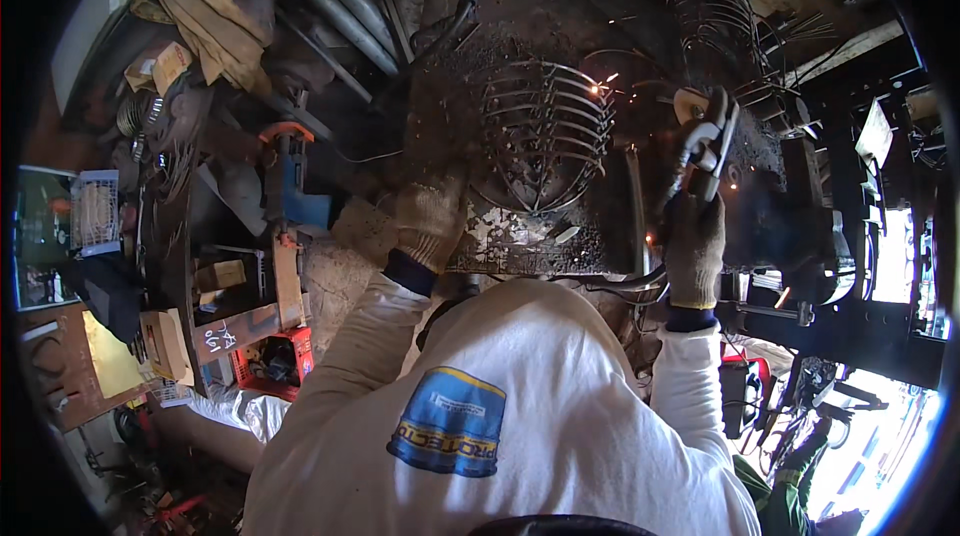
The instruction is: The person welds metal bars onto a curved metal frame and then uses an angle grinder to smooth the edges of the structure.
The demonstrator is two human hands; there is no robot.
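Observation:
A shield-shaped cage of curved metal rods (pixel 545 136) lies on the dark worktable. Bright sparks (pixel 598 90) fly at its upper right edge. My gloved right hand (pixel 695 236), to the right of the cage, is closed around a welding electrode holder (pixel 706 141) that points away from me. The rod between the holder and the sparks does not show clearly. At the left near edge of the worktable is my gloved left hand (pixel 432 211), left of the cage; its fingers are lost in shadow.
More bent-rod frames (pixel 710 1) are stacked at the far right of the worktable (pixel 530 254). Metal pipes (pixel 340 1) lie at the far left. A blue power tool (pixel 290 186) sits left of my arm. A red crate (pixel 275 364) stands lower down. A cable (pixel 625 284) runs along the near edge.

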